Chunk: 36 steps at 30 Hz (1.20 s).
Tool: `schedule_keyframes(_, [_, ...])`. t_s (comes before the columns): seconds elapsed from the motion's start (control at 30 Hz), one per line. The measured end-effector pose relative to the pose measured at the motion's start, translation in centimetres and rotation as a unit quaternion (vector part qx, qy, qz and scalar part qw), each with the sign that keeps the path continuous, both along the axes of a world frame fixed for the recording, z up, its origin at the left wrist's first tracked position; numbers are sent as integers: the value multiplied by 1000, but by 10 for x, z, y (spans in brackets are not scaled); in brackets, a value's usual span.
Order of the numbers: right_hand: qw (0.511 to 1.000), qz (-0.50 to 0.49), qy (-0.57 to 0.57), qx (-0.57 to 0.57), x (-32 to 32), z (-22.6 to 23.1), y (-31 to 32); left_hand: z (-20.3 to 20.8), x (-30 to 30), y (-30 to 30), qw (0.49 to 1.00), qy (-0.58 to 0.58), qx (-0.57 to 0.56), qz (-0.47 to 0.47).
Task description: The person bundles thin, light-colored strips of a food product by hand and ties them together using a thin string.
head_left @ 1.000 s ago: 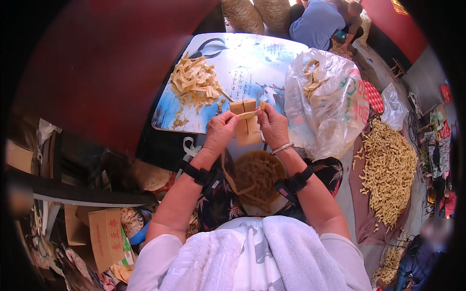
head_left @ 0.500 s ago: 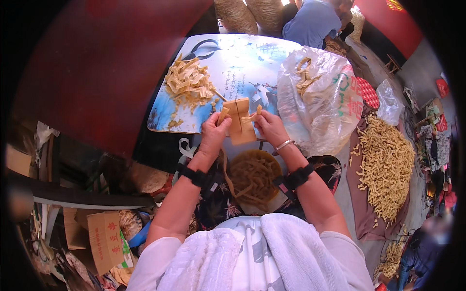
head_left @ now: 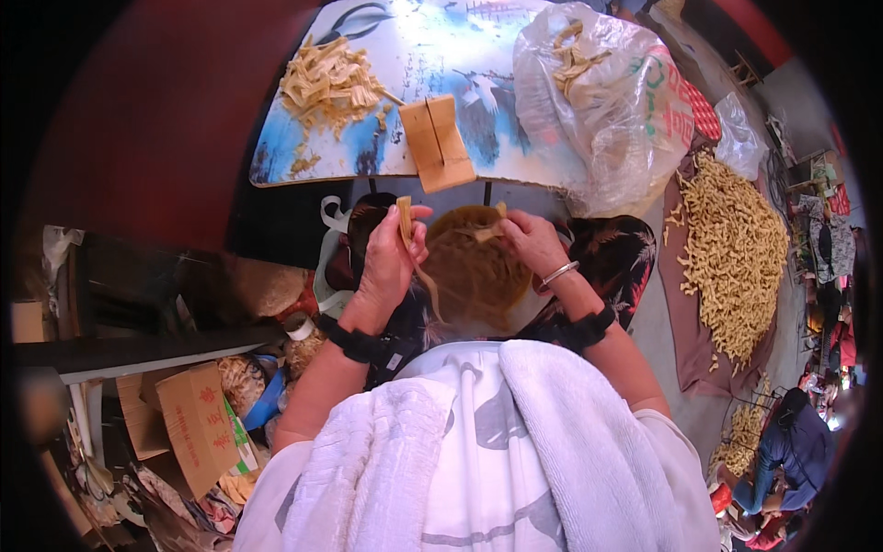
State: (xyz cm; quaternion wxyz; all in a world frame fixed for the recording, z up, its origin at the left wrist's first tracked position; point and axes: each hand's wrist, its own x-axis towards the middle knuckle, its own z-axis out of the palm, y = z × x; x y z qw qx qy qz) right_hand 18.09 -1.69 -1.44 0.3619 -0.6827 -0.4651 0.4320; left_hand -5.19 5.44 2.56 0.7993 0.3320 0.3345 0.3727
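Observation:
My left hand (head_left: 391, 258) is closed round a long pale yellow strip (head_left: 405, 221) that looks like bean-curd skin. Its upper end stands above the fingers, and its tail hangs down past the palm. Between the fingertips of my right hand (head_left: 538, 244) is a short strip piece (head_left: 487, 232) of the same stuff. Both hands hover over a yellow-brown basin (head_left: 452, 213) at my lap; its contents are blurred. Just beyond them, at the table's near edge, stands a slotted wooden block (head_left: 437, 143), touched by neither hand.
A heap of yellow strips (head_left: 333, 81) lies on the painted table (head_left: 276, 156), left. A clear plastic bag (head_left: 598, 129) covers its right side. Right on the floor, many knotted pieces (head_left: 736, 258) cover a brown cloth. Cardboard boxes (head_left: 198, 423) are at lower left; a person (head_left: 796, 451) sits lower right.
Both hands have drawn back from the wooden block toward me and now sit over the basin, farther apart. The view has tilted downward, so the table appears higher.

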Motion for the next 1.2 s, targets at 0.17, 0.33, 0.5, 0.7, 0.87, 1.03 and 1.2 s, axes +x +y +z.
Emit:
schedule_keyframes(0.17, [967,39,-248,-42,24,-83,-23,-26,-2,-24,1000,18,-23,2])
schedule_keyframes(0.33, [971,65,-228,0,9,-61,-15,-29,9,-35,995,99,0,-10])
schedule_keyframes(0.5, [981,101,-17,167,-41,7,-17,-24,24,-40,988,122,76,-52])
schedule_keyframes(0.7, [952,-6,-108,286,-50,21,-20,-47,27,-43,898,312,308,-47])
schedule_keyframes(0.87, [933,33,-142,329,-60,56,-29,-30,1,-45,936,47,-246,-246])
schedule_keyframes(1.03, [936,119,-80,321,-77,60,-49,-40,10,-43,952,-49,-254,-162])
schedule_keyframes(1.2, [936,135,-67,317,-74,50,-54,-36,23,-43,977,25,-168,-129])
